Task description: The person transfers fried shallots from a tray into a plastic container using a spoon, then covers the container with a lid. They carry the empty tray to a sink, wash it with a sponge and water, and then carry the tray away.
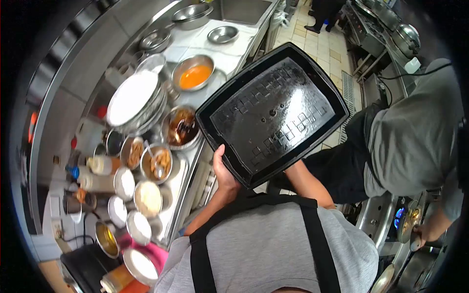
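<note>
1. The left hand (223, 172) grips the near edge of a black tray (273, 112), thumb lying over the rim and the fingers tucked out of sight below.
2. The right forearm (305, 183) runs under the tray's near corner. The right hand is hidden beneath the tray, so I cannot tell how it is set or whether it has a grip.
3. The tray is held up in front of the chest, tilted, over the gap between the counter (234, 46) and the tiled floor (325, 46). Its glossy inside faces up and has nothing in it.
4. The tray's left corner sits just beside a bowl of dark sauce (181, 128) on the counter.
5. Farther back on the counter stand a bowl of orange sauce (194, 74), a stack of white plates (132, 97) and an empty steel bowl (223, 34).
6. Nearer the body stand small metal pots (156, 163) of food and squeeze bottles (97, 165).
7. To the right a co-worker (415, 141) in a grey shirt and dark apron bends over a stove, with a blue flame (400, 213) showing near that person's hand (426, 234).
</note>
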### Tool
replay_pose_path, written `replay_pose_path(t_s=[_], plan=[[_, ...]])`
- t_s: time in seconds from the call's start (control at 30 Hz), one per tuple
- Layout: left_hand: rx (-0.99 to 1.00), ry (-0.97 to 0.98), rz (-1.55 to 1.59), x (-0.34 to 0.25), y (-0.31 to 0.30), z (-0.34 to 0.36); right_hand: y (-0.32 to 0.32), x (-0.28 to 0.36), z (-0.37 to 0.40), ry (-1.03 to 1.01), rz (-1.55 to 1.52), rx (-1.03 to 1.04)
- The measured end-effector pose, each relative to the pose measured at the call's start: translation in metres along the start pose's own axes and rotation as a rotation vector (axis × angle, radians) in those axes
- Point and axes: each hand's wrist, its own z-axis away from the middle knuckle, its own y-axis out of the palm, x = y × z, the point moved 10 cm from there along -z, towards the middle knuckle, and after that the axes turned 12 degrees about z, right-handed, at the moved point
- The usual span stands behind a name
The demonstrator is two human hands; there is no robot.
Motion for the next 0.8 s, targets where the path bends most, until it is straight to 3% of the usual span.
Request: replay_pose_path(t_s=[0.1, 0.2, 0.27, 0.4, 0.47, 0.57, 0.67, 0.7, 0.8], plan=[[0.034, 0.044, 0.011, -0.007, 0.017, -0.073, -0.012, 0.074, -0.055, -0.104, 0.111, -0.144], [0.037, 0.094, 0.037, -0.012, 0.048, -0.149, -0.1, 0.169, -0.102, -0.202, 0.438, -0.106], [0.038, 0.093, 0.005, -0.007, 0.068, -0.198, -0.116, 0.222, -0.087, -0.318, 0.587, -0.483], [-0.013, 0.115, -0.088, 0.016, 0.095, -0.282, -0.235, 0.278, -0.102, -0.316, 0.65, -0.845], [-0.049, 0.074, -0.087, 0.034, 0.1, -0.33, -0.308, 0.297, -0.111, -0.284, 0.681, -1.048], [-0.058, 0.083, -0.079, 0.053, 0.119, -0.395, -0.362, 0.32, -0.14, -0.08, 0.711, -1.205], [0.006, 0.139, -0.06, 0.055, 0.139, -0.469, -0.384, 0.374, -0.2, -0.02, 0.879, -1.28], [-0.02, 0.185, -0.045, 0.05, 0.145, -0.488, -0.369, 0.399, -0.23, 0.055, 1.007, -1.203], [-0.179, 0.357, -0.129, 0.025, 0.146, -0.535, -0.337, 0.476, -0.321, -0.1, 1.082, -1.106]])
